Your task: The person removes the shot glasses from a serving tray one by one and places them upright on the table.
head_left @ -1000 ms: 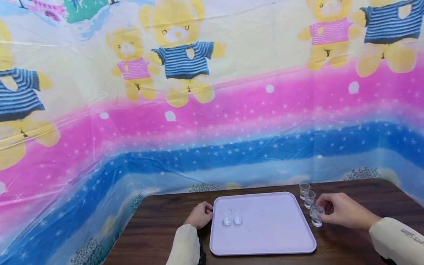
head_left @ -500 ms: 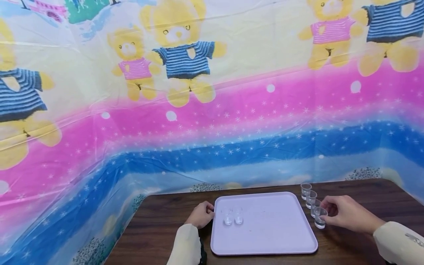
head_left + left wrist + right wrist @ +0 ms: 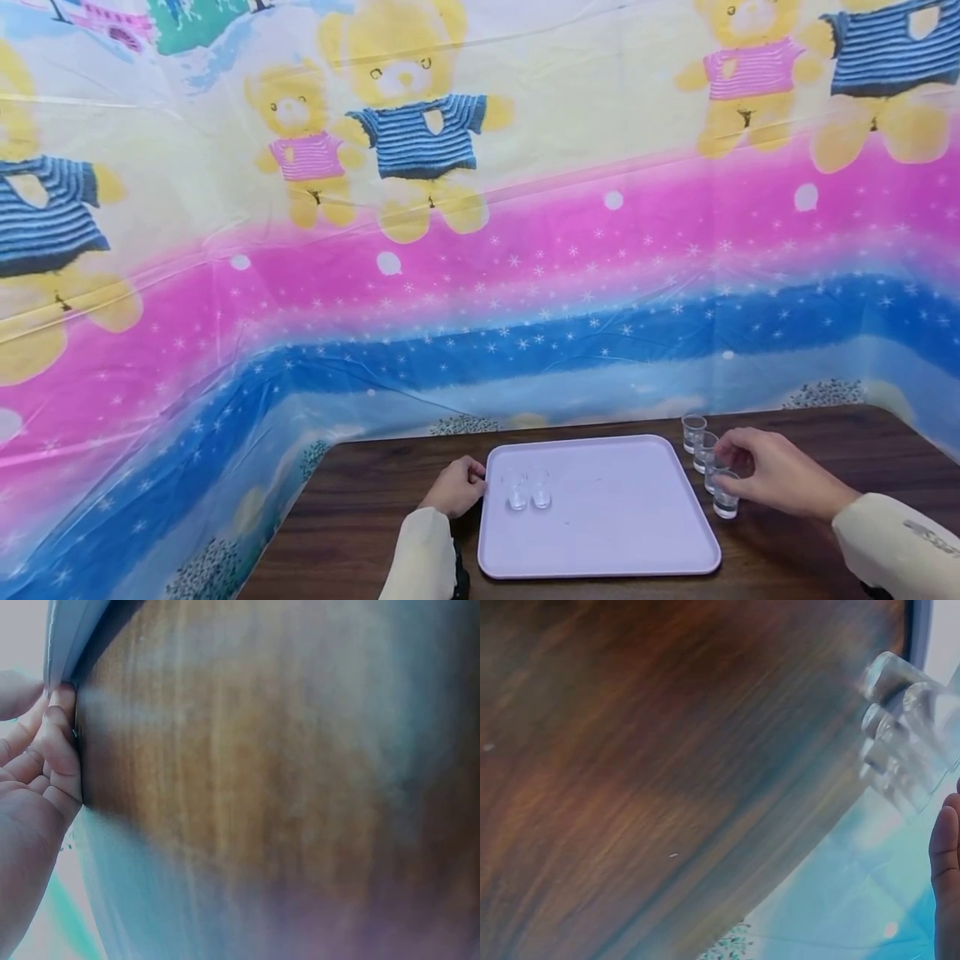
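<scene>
My left hand [image 3: 454,487] grips the left rim of a pale lilac tray [image 3: 600,554], with the thumb above the rim in the left wrist view [image 3: 37,750]. Two clear shot glasses [image 3: 517,492] stand side by side on the tray's left part. Just right of the tray, several more shot glasses [image 3: 725,497] stand upright in a close row running away from me. My right hand [image 3: 780,473] hovers at the near end of this row, thumb and index finger spread apart. Only part of that hand [image 3: 946,847] shows in the right wrist view, apart from the glasses.
A dark wooden table [image 3: 360,517] carries everything. Behind it hangs a cloth [image 3: 480,350] printed with bears and snowflakes, close to the table's back edge. The glass row stands near the tray's right rim.
The nearest glass of the row has shifted slightly toward me, and my right hand has let it go, its index finger rising and moving left. My left hand stays at the tray rim.
</scene>
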